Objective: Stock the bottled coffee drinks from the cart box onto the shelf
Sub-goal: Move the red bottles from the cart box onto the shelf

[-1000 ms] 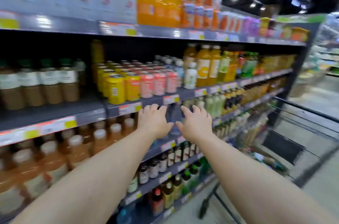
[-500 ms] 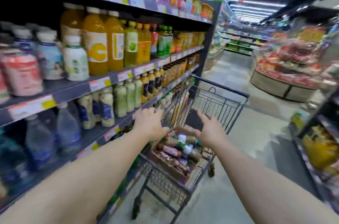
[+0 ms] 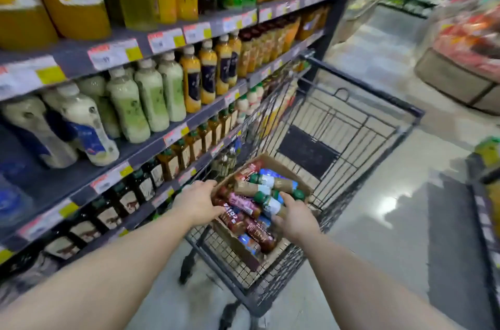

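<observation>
Both hands reach into the box (image 3: 288, 170) in the cart (image 3: 378, 124): left hand (image 3: 198, 202) fingers hidden, grip unclear; right hand (image 3: 293, 217) curls around a bottle (image 3: 270, 203). Shelf (image 3: 151, 145) close left, open floor (image 3: 392, 221) right.

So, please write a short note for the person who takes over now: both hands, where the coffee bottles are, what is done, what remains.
Left hand: in the cardboard box, fingers on a dark red bottle; grasp not clear.
Right hand: on a green-capped bottle; not lifted.
Bottles lie on their sides, piled in the box, which sits in the cart beside the shelf.
Done: hands at the box.
Left: lift bottles out, stand them on the shelf. No bottle is out of the box yet.
</observation>
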A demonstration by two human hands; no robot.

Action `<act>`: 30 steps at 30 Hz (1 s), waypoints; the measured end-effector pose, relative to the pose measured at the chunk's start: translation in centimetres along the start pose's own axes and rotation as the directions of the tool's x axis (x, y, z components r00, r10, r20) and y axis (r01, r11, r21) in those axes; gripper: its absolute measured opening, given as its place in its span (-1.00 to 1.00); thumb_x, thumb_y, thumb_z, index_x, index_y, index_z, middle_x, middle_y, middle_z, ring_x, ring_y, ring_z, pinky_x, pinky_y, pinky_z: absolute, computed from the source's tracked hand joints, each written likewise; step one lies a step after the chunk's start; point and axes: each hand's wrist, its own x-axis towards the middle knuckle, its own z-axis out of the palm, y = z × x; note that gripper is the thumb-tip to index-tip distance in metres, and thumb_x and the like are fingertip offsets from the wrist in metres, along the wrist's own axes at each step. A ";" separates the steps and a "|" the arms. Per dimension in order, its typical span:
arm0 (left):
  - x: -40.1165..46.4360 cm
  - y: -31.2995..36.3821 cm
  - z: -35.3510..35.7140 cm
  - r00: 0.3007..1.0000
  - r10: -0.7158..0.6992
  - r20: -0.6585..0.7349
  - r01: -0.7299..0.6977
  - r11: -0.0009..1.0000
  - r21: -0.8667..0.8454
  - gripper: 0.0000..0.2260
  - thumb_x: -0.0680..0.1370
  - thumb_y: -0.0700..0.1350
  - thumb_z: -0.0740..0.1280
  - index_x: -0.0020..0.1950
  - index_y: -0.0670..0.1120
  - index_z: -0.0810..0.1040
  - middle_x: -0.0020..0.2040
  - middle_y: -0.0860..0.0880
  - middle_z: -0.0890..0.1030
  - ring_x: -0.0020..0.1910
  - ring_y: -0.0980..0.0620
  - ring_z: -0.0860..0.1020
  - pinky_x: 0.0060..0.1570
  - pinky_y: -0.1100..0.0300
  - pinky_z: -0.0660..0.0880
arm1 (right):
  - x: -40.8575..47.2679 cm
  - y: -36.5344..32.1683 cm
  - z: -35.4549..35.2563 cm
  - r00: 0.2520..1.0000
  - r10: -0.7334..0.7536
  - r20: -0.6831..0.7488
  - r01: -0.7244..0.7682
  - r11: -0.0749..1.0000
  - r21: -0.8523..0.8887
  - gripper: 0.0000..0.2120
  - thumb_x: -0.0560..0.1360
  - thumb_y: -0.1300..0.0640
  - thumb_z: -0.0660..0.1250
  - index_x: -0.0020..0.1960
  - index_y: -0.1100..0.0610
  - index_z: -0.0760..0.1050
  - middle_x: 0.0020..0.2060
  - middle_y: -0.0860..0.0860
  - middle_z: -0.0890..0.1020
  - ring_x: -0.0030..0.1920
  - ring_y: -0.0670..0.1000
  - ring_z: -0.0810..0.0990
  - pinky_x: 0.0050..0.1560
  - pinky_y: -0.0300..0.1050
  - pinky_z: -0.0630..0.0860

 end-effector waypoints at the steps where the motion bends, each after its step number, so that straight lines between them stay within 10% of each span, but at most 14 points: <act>1: 1.1 0.1 1.1 0.999 -0.046 0.023 0.047 0.998 -0.041 -0.31 0.42 0.27 0.37 0.48 0.05 0.29 0.41 -0.09 0.44 0.37 -0.14 0.42 0.32 0.00 0.41 | 2.0 0.8 0.4 0.999 -0.016 0.044 0.017 1.000 -0.017 -0.31 0.52 -0.08 0.31 0.54 -0.02 0.08 0.32 0.17 0.42 0.29 0.21 0.46 0.22 0.00 0.44; 14: 7.2 1.7 11.0 0.892 -0.404 0.204 0.449 0.844 -0.292 -0.42 0.48 0.07 0.43 0.45 -0.05 0.37 0.22 -0.14 0.58 0.21 -0.12 0.52 0.07 0.16 0.47 | 14.7 1.3 9.2 0.865 -0.220 0.451 0.240 0.971 0.015 -0.41 0.50 -0.05 0.30 0.47 0.02 0.21 0.27 0.16 0.49 0.27 0.20 0.47 0.23 0.06 0.47; 24: 12.3 -1.7 16.8 0.828 -0.479 0.292 0.561 0.710 -0.426 -0.49 0.46 0.08 0.42 0.36 -0.06 0.45 0.31 -0.05 0.54 0.27 -0.04 0.51 0.20 0.14 0.46 | 17.7 -1.6 18.1 0.863 0.030 0.504 -0.040 0.999 0.009 -0.28 0.54 -0.25 0.14 0.52 0.11 0.01 0.32 0.18 0.46 0.30 0.21 0.46 0.31 0.10 0.36; 30: 13.2 -2.2 17.4 0.749 -0.528 0.401 0.659 0.529 -0.535 -0.49 0.45 0.12 0.44 0.31 -0.08 0.49 0.21 -0.06 0.60 0.15 -0.04 0.57 0.11 0.18 0.47 | 18.1 -1.0 17.6 0.852 0.058 0.521 -0.231 0.934 0.273 -0.48 0.48 -0.10 0.35 0.35 0.12 0.39 0.20 0.08 0.58 0.21 0.14 0.53 0.28 -0.02 0.41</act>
